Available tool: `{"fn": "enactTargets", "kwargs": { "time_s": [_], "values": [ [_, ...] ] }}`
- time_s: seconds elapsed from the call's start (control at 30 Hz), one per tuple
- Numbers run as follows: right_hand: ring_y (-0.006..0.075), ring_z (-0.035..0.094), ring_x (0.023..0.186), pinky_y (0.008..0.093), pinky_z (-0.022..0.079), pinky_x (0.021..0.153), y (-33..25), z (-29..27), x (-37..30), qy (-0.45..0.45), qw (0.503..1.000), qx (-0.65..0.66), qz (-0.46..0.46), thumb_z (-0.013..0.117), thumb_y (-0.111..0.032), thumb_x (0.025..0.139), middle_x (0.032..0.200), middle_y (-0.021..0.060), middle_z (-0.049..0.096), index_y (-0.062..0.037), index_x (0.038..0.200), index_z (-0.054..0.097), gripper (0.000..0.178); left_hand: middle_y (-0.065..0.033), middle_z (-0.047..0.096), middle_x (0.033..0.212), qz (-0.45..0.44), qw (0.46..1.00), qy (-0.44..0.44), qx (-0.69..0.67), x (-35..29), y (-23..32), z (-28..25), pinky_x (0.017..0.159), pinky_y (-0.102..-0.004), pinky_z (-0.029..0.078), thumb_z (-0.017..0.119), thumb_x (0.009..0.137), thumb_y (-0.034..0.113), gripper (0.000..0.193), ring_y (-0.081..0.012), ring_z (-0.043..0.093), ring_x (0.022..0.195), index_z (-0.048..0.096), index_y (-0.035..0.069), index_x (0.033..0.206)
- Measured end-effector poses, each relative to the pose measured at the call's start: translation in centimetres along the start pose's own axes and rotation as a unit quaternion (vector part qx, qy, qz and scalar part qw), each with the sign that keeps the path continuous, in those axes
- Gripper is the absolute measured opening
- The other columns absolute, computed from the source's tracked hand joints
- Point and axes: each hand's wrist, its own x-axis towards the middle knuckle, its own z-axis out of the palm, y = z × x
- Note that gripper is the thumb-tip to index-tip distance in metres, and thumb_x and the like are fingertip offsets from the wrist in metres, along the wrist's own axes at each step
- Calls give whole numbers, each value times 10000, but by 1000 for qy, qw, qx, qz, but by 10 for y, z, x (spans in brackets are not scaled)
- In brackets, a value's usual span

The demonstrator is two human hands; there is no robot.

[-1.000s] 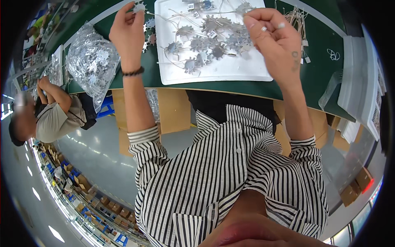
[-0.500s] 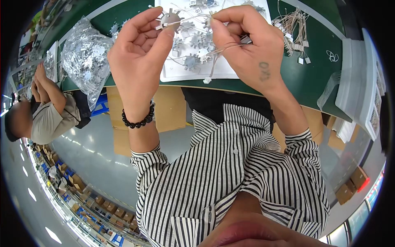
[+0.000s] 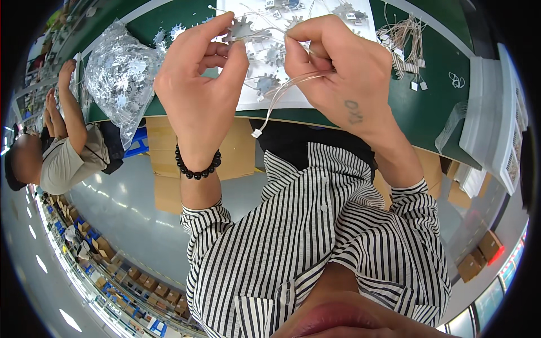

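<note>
Between the thumb and forefinger of my left hand (image 3: 197,93) is a grey, toothed metal disc (image 3: 243,28). My right hand (image 3: 344,73) pinches a thin, pale wire lead (image 3: 276,32), which stretches across to the disc. More of the lead runs under my right palm and hangs toward the table's near edge, ending in a small white connector (image 3: 257,133). Beneath both hands lies a white tray (image 3: 293,101) with several similar toothed discs (image 3: 266,84) scattered on it. Exactly how the lead meets the disc is hard to make out.
A clear plastic bag (image 3: 121,79) full of toothed metal pieces lies left on the green table (image 3: 420,112). At right are a bundle of wire leads (image 3: 408,42) with connectors and stacked white trays (image 3: 487,112). Another person (image 3: 67,158) sits at far left.
Both hands have shifted slightly; the left moved right, with the disc now tilted and partly behind its fingers. The lead's hanging connector has swung left and nearer to me.
</note>
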Motion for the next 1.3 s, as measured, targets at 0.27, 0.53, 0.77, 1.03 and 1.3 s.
{"fn": "enactTargets", "kwargs": {
  "time_s": [0.27,0.53,0.77,1.03,1.3],
  "values": [
    [56,328,467,194,287,447,-1,-1,-3,1,999,-29,-13,720,66,700,538,-88,399,-77,851,675,213,-51,690,881,-7,1000,-17,18,-3,2,2,593,-214,518,703,723,-29,325,-111,607,659,742,32,1040],
    [61,374,514,201,316,476,4,-5,-12,-75,987,96,103,719,38,754,617,-53,492,-55,878,678,160,-47,699,918,-92,977,-89,-170,-6,13,7,607,-214,520,714,762,-21,294,-100,602,657,745,26,1051],
    [62,426,569,210,351,507,17,-18,-24,-128,940,209,237,727,7,794,728,-16,599,-38,927,690,145,-33,717,875,-56,985,-129,-104,-9,15,1,627,-206,517,744,788,-1,264,-93,598,652,749,25,1051],
    [68,444,577,203,354,508,21,-38,-9,-104,956,167,216,745,-47,810,800,0,664,-40,1032,713,224,-13,722,777,-82,986,-114,-84,1,31,20,627,-189,496,768,783,17,178,-83,589,634,752,13,961],
    [62,424,567,193,328,499,46,-29,-2,-165,974,107,112,726,-68,827,779,-8,643,-49,1086,687,263,-16,721,784,-80,988,-104,-86,21,20,11,621,-194,477,764,789,26,103,-76,585,646,742,12,889]
  ]
}}
